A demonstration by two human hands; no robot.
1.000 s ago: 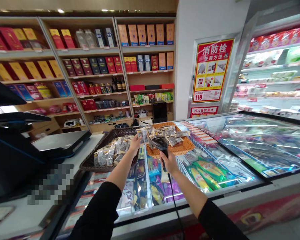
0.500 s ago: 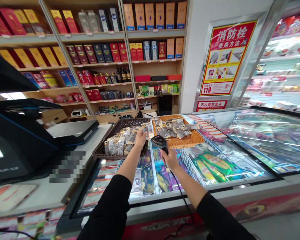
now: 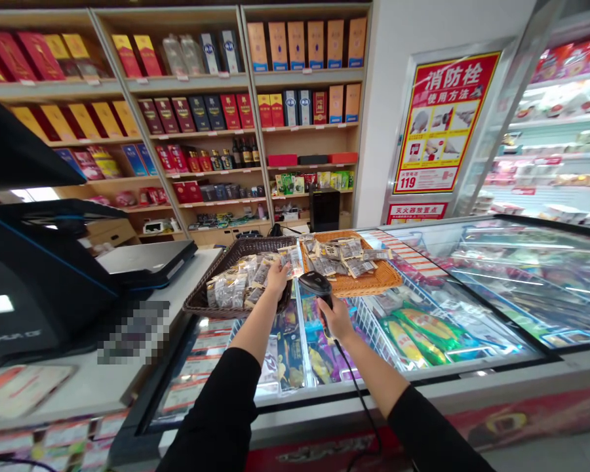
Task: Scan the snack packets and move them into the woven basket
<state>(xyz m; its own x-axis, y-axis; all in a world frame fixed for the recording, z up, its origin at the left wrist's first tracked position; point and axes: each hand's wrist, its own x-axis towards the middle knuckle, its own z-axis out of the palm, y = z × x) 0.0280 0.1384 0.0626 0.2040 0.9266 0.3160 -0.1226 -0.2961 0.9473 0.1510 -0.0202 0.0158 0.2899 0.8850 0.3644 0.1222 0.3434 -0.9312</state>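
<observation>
My right hand (image 3: 335, 316) is wrapped round the handle of a black barcode scanner (image 3: 315, 283), its cable hanging down over the freezer front. The scanner's head points left, towards my left hand (image 3: 277, 276). Between the fingers of that hand is a small snack packet (image 3: 291, 257), clear with tan ends, held over the right rim of a dark brown wicker basket (image 3: 196, 298). Similar packets (image 3: 233, 282) fill this basket. To the right, an orange wicker tray (image 3: 381, 278) holds several more packets (image 3: 347, 252).
Both baskets rest on a glass-topped chest freezer (image 3: 476, 259) with bagged goods inside. At left are a counter scale (image 3: 145, 257) and a dark checkout machine (image 3: 34, 288). Shelves of boxes (image 3: 206, 113) stand behind, and a red fire-hydrant notice (image 3: 447, 118) hangs on the wall.
The view has tilted slightly, so the shelves sit a little lower in the picture. Both hands keep nearly the same position, with the packet and scanner still held.
</observation>
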